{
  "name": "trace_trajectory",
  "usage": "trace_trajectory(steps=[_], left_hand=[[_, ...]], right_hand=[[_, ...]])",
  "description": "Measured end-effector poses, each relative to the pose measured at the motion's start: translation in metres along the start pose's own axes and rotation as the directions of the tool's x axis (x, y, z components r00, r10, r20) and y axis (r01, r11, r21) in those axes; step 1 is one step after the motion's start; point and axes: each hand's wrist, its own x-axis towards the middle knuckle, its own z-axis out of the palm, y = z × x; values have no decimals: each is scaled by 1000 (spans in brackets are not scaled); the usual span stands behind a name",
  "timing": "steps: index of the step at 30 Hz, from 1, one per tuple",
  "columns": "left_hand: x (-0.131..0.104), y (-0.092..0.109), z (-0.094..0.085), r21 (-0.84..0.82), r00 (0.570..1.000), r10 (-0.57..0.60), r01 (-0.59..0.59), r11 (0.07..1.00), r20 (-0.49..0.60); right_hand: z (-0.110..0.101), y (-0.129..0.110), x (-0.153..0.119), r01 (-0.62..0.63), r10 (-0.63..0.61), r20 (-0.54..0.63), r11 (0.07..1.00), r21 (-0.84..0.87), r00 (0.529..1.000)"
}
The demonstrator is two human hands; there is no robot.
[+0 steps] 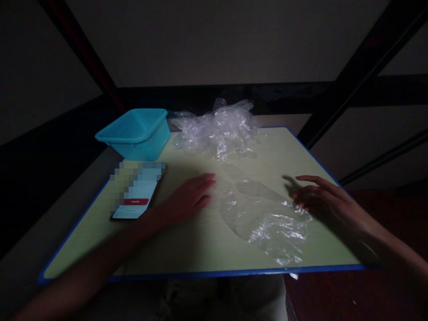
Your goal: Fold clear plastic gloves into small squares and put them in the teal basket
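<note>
A clear, thin disposable plastic glove (257, 214) lies spread on the table, its finger-like lobes toward the back left and its crinkled cuff end near the front edge. My left hand (190, 198) is open, fingers stretched out beside the glove's left side; whether the fingertips touch it I cannot tell. Over on the right, my right hand (323, 196) is open with fingers apart, just beside the glove's right edge and casting a shadow on the table. Neither hand holds anything. Toward the back sits a loose heap of similar clear plastic gloves (224, 127).
The pale table (187, 249) has a blue rim. At its back left corner stands a turquoise plastic basin (140, 142). A phone (142, 189) with a lit screen lies left of my left hand. Dark bars and a pale wall rise behind.
</note>
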Motion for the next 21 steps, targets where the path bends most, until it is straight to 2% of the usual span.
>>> trace_trajectory(steps=[2, 5, 9, 13, 16, 19, 21], left_hand=[[0, -6, 2, -4, 999, 3, -3, 1000, 50], [-3, -3, 3, 13, 997, 5, -7, 1000, 80], [-11, 6, -2, 97, 997, 28, -35, 995, 67], [-25, 22, -10, 176, 996, 87, -90, 980, 26], [-31, 40, -16, 156, 986, 165, -168, 973, 29], [-30, 54, -22, 119, 975, 221, -220, 968, 8], [-27, 56, -26, 120, 972, 235, -229, 966, -32]], right_hand=[[-1, -2, -1, -65, 68, 49, 997, -43, 997], [-4, -3, 5, -63, 86, 166, 988, -142, 982], [-10, -1, 25, 34, 23, 245, 974, -226, 969], [-10, -5, 53, 145, -67, 211, 912, -384, 975], [3, -15, 75, 276, -218, 169, 775, -569, 961], [23, -26, 89, 372, -382, 164, 568, -734, 909], [39, -32, 88, 373, -482, 117, 478, -795, 868]])
